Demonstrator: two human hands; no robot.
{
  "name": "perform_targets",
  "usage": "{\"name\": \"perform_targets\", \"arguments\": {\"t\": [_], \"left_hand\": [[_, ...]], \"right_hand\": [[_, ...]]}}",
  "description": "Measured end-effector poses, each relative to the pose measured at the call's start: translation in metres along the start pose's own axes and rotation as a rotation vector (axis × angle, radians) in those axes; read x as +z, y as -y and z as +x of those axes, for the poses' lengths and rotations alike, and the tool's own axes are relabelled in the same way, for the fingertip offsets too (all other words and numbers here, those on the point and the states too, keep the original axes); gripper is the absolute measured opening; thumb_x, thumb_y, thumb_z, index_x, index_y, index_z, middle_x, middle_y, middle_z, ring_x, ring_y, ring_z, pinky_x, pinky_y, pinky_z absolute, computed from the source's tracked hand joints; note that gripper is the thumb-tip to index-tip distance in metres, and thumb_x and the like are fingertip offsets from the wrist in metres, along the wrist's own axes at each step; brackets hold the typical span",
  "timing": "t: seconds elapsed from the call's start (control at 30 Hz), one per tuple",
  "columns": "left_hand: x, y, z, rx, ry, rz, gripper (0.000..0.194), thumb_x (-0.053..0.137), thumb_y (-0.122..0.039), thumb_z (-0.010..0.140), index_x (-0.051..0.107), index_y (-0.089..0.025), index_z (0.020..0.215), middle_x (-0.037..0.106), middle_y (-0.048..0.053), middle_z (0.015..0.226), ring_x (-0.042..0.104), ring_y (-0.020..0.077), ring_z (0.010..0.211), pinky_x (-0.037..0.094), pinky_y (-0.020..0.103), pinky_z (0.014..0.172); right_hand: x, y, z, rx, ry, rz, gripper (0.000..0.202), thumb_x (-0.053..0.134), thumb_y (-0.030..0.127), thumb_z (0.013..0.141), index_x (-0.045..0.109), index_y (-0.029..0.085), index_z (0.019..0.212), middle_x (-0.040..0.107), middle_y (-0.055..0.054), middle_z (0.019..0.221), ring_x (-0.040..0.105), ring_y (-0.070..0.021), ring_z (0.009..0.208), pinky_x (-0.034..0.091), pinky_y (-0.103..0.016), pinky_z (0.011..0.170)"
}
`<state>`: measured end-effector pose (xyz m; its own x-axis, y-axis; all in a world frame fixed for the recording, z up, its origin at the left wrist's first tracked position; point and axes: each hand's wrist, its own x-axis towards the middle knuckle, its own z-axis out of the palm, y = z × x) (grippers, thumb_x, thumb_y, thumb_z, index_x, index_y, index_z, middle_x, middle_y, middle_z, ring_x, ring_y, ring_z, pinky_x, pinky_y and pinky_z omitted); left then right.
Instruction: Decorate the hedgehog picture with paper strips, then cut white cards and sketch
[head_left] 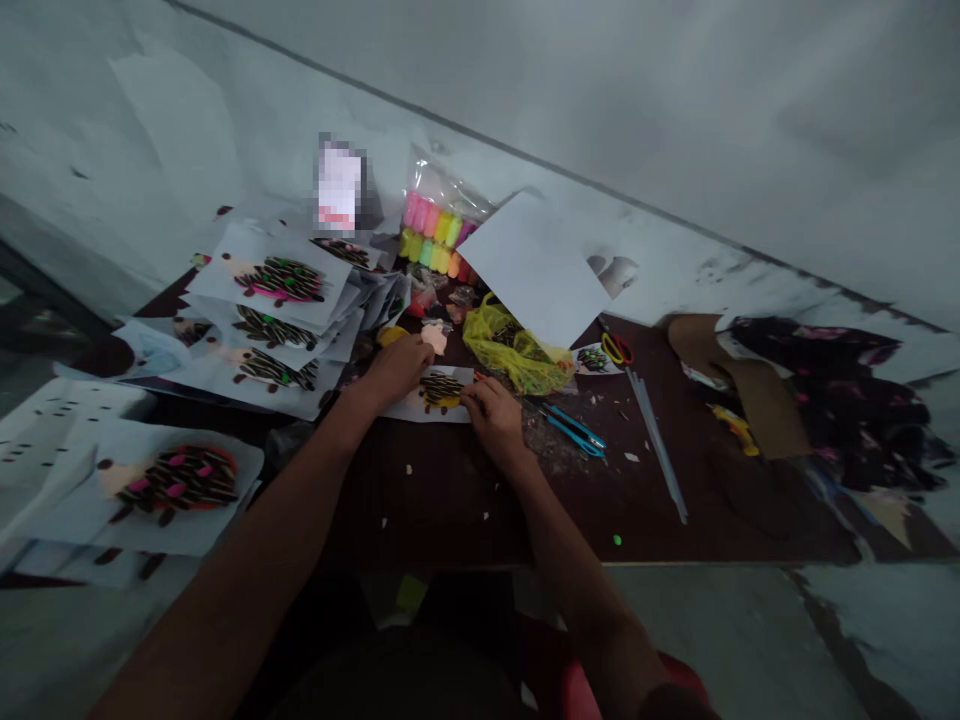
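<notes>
A white paper sheet [407, 410] is lying flat, bearing a dark, pale-striped hedgehog figure [441, 388] with yellow along its lower edge; an irregular peach clay piece [435, 340] is resting at the figure's twelve o'clock.

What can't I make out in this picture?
All in the head view:
- Left hand: its fingertips are too small and dim to tell their grip.
- Right hand: its fingers hide the right end of the small hedgehog picture.
- Yellow bag: its folds blur what is inside.
- Upright screen: pixelated, so unreadable.
- Dark patterned cloth: too dim to tell what it is.
</notes>
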<state>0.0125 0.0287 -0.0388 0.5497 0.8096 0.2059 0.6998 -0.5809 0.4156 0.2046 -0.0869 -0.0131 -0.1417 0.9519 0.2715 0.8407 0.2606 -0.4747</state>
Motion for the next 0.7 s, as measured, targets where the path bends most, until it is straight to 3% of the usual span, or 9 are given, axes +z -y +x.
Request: {"name": "perform_targets", "arguments": {"t": [0.7], "left_hand": [[0.0001, 0.0011, 0.0003, -0.018, -0.003, -0.042, 0.023, 0.050, -0.011, 0.087, 0.071, -0.017, 0.084, 0.068, 0.011, 0.094, 0.060, 0.0241, 0.092, 0.047, 0.035, 0.082]], "right_hand": [[0.0078, 0.0076, 0.0029, -0.051, 0.114, -0.222, 0.023, 0.052, 0.026, 0.104, 0.075, 0.022, 0.103, 0.071, -0.007, 0.100, 0.065, -0.0187, 0.092, 0.045, -0.026, 0.076]]}}
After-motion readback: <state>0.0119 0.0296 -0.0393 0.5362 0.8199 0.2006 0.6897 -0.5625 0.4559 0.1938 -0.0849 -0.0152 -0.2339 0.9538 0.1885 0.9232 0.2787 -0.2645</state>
